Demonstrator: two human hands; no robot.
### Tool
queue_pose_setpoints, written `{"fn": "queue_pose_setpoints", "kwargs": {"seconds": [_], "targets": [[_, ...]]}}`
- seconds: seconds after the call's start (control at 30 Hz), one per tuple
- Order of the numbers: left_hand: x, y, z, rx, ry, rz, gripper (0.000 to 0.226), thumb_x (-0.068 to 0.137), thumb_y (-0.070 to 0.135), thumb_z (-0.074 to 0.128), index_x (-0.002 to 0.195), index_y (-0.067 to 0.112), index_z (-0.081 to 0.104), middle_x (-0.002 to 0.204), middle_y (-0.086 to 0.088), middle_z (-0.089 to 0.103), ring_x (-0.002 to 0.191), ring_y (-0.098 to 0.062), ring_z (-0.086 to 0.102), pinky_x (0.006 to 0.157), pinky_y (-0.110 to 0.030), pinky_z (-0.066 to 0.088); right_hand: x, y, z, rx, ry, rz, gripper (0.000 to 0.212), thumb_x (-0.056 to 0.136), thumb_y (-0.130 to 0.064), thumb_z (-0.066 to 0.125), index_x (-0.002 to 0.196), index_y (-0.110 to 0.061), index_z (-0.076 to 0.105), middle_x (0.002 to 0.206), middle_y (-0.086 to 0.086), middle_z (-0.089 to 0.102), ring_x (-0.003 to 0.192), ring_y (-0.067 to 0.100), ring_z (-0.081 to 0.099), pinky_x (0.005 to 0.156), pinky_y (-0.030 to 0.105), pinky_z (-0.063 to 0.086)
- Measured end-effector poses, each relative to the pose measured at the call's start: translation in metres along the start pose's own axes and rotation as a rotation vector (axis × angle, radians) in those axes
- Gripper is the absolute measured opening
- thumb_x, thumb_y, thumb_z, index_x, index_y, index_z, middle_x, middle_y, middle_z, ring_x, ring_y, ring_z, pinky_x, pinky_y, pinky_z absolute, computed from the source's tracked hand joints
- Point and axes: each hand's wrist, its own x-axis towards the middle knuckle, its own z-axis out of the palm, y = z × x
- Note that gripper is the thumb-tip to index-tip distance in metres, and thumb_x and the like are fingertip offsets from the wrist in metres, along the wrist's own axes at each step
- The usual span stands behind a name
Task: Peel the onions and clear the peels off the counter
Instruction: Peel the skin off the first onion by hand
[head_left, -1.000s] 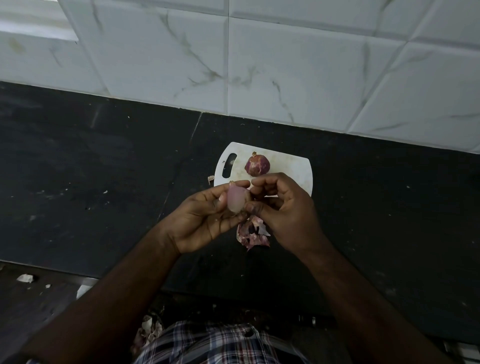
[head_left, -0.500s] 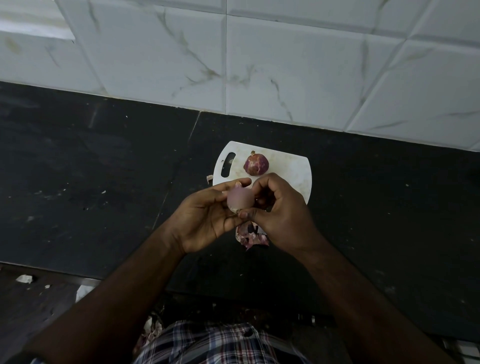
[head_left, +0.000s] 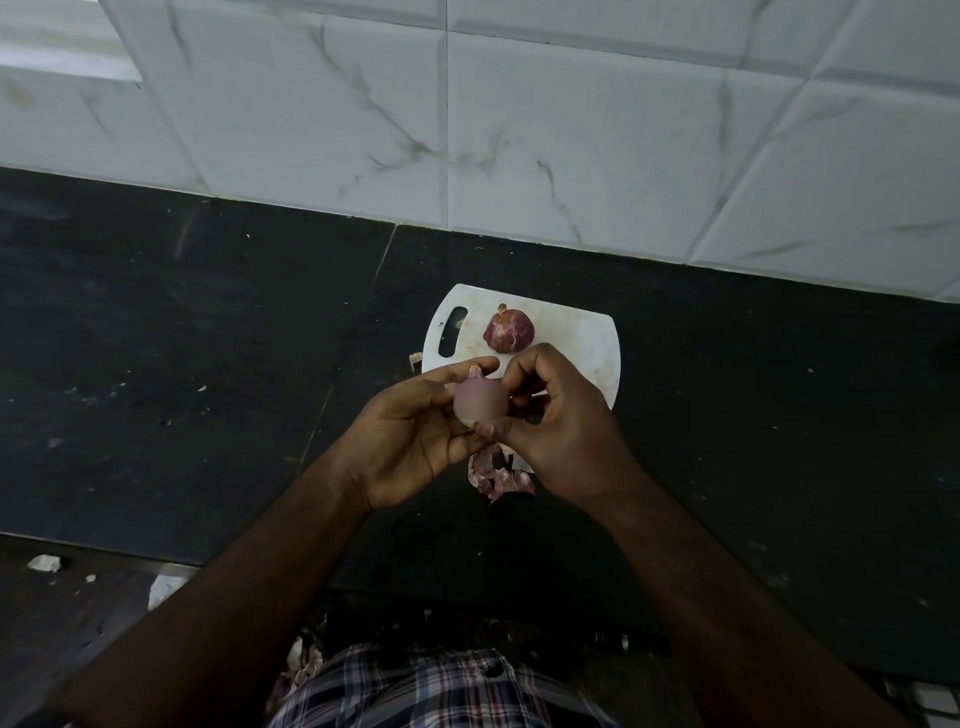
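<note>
Both hands met over the near edge of the cutting board, sharing one onion. The left hand cradled it from the nine o'clock side, fingers curled under and the thumb lying across its top beside the little dry tip, which pointed toward twelve o'clock. The right hand closed on it from three o'clock, thumb pressed at the onion's lower edge and the other fingers bent behind it; whether those fingers pinched a strip of skin was hidden by the hand itself. The onion showed pale pink and smooth, so it looked mostly stripped already.

A second onion sat on the board at about twelve o'clock from the hands, dark red and apparently with its skin on. A heap of peels lay at six o'clock from the held onion, on the black counter at the board's near edge, and one small scrap lay just off the board's left edge.

A bared onion was likely firm but slick (the moist layer gives fingers little purchase), light enough for one palm, so a cupped hold around its middle seemed the safest. Any leftover skin would be thin, dry and apt to tear, best caught at the tip or root end and drawn downward. The loose peels would weigh almost nothing and scatter easily; gathering them by scooping, rather than pinching, seemed wise.
</note>
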Motion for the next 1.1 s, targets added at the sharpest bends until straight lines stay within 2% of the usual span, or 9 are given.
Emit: {"fn": "queue_pose_setpoints", "kwargs": {"seconds": [0.2, 0.3, 0.47, 0.6, 0.73, 0.9, 1.0, 1.1], "targets": [[0.0007, -0.0011, 0.0030, 0.010, 0.025, 0.016, 0.046, 0.091, 0.009, 0.049, 0.136, 0.000, 0.053, 0.120, -0.018, 0.068, 0.103, -0.028, 0.071, 0.080, -0.034, 0.061, 0.0005, 0.0010, -0.0011, -0.033, -0.041, 0.023, 0.035, 0.072, -0.005, 0.083, 0.087, -0.019, 0.054, 0.081, -0.013, 0.056, 0.077, -0.006, 0.055, 0.066, 0.009, 0.045], [0.0010, -0.0013, 0.0016, 0.001, 0.046, 0.021, 0.042, 0.093, 0.008, 0.048, 0.133, 0.001, 0.056, 0.121, -0.020, 0.068, 0.104, -0.030, 0.071, 0.083, -0.036, 0.061, 0.0006, 0.0019, -0.0016, -0.027, -0.030, 0.030, 0.037, 0.074, -0.003, 0.082, 0.082, -0.023, 0.052, 0.076, -0.011, 0.057, 0.073, -0.004, 0.056, 0.065, 0.009, 0.045], [0.0024, -0.0003, 0.0025, 0.020, 0.052, 0.022, 0.042, 0.092, 0.008, 0.048, 0.133, 0.001, 0.056, 0.122, -0.020, 0.068, 0.108, -0.032, 0.069, 0.083, -0.036, 0.061, 0.0016, 0.0008, -0.0012, 0.032, 0.010, 0.013, 0.046, 0.072, -0.001, 0.082, 0.085, -0.031, 0.049, 0.091, -0.009, 0.057, 0.089, -0.001, 0.058, 0.071, 0.011, 0.049], [0.0025, -0.0005, 0.0051, 0.020, 0.059, 0.021, 0.042, 0.090, 0.009, 0.051, 0.131, 0.002, 0.057, 0.121, -0.020, 0.068, 0.105, -0.030, 0.070, 0.080, -0.035, 0.061, 0.0020, 0.0040, -0.0011, 0.008, 0.014, 0.011, 0.040, 0.071, -0.003, 0.084, 0.088, -0.024, 0.054, 0.089, -0.011, 0.058, 0.086, -0.001, 0.057, 0.072, 0.008, 0.047], [0.0029, -0.0016, 0.0047, 0.024, 0.059, 0.029, 0.043, 0.091, 0.008, 0.050, 0.133, 0.001, 0.055, 0.120, -0.021, 0.068, 0.104, -0.030, 0.070, 0.083, -0.035, 0.061, 0.0017, 0.0061, -0.0018, -0.015, 0.010, 0.028, 0.034, 0.071, -0.005, 0.083, 0.088, -0.015, 0.056, 0.084, -0.010, 0.058, 0.079, 0.002, 0.058, 0.070, 0.016, 0.050], [0.0034, -0.0038, 0.0035, 0.034, 0.056, 0.033, 0.041, 0.092, 0.007, 0.052, 0.132, 0.001, 0.057, 0.121, -0.021, 0.067, 0.104, -0.030, 0.069, 0.087, -0.038, 0.061, 0.0025, 0.0052, -0.0042, -0.064, -0.044, 0.029, 0.034, 0.073, -0.004, 0.081, 0.082, -0.022, 0.053, 0.080, -0.006, 0.063, 0.079, 0.010, 0.062, 0.072, 0.030, 0.056], [0.0035, -0.0030, 0.0018, 0.046, 0.068, 0.042, 0.040, 0.092, 0.008, 0.052, 0.131, 0.002, 0.057, 0.122, -0.022, 0.067, 0.105, -0.030, 0.070, 0.089, -0.038, 0.060, 0.0022, 0.0044, -0.0045, -0.061, -0.040, 0.016, 0.034, 0.075, -0.003, 0.079, 0.079, -0.023, 0.052, 0.075, -0.008, 0.059, 0.076, 0.008, 0.060, 0.071, 0.026, 0.054], [0.0035, -0.0006, 0.0005, 0.066, 0.067, 0.041, 0.040, 0.094, 0.007, 0.051, 0.134, 0.002, 0.056, 0.124, -0.022, 0.067, 0.106, -0.030, 0.070, 0.092, -0.038, 0.059, 0.0020, 0.0034, -0.0052, 0.004, -0.015, 0.008, 0.033, 0.075, -0.005, 0.081, 0.087, -0.017, 0.053, 0.084, -0.008, 0.058, 0.082, 0.004, 0.058, 0.071, 0.017, 0.052]]}}
